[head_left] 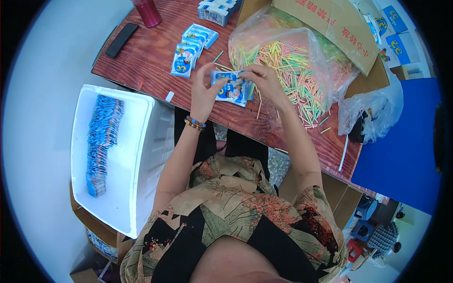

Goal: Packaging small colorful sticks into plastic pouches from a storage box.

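Note:
Over the near edge of the table, both my hands are at a small blue-and-white packet (225, 76). My left hand (204, 93) has its thumb on the packet's left part, fingers curled round that side. At the upper right corner, my right hand (267, 84) pinches it between thumb and fingers. More of the same packets (235, 95) lie right underneath, partly covered. Farther left, an overlapping row of similar packets (182, 60) rests on the table. Thin pastel sticks (302, 70) spill from a clear plastic bag (240, 40) beside my right hand.
A white foam box (127, 165) at my left holds a long row of blue packets (101, 141). On the red-brown table (160, 42) are a black phone-like object (121, 40), a red cup (148, 13) and a patterned box (214, 12). An open cardboard box (337, 28) stands behind the sticks.

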The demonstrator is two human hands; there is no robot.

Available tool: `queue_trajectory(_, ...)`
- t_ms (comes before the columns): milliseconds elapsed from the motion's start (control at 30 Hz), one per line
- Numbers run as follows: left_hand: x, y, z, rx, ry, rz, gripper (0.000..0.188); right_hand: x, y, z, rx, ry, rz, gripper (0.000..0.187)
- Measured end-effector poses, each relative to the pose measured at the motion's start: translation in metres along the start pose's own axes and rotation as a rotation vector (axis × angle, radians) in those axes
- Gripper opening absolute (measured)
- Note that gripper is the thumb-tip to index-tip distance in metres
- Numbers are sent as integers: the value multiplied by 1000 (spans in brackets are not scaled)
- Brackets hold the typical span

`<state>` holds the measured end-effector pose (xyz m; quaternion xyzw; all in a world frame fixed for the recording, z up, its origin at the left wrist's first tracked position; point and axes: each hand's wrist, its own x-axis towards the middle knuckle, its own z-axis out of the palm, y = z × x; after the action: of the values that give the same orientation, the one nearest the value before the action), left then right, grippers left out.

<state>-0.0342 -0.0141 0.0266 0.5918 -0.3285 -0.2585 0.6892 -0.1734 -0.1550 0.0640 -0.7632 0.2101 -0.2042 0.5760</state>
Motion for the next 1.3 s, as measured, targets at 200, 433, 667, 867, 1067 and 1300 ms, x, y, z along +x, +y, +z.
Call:
queue_trajectory(200,-8,16,10,-157,22,-114,12,-12,-8,11,301,59,106,5)
queue_trajectory(433,-30,1,11,-436,182,-189,12,-26,14,35,263,187,100,14)
queue_trajectory(667,-35,0,14,-455,183,-217,15,-32,11,29,250,184,106,18)
queue_trajectory(867,-36,10,19,-585,199,-273,17,-36,-2,26,415,229,208,20)
queue_trajectory(1067,-38,9,13,-613,171,-394,21,-51,-16,11,251,288,-157,10)
queue_trajectory(1300,-41,10,28,-620,122,-393,21,-49,-1,13,-377,85,-439,27)
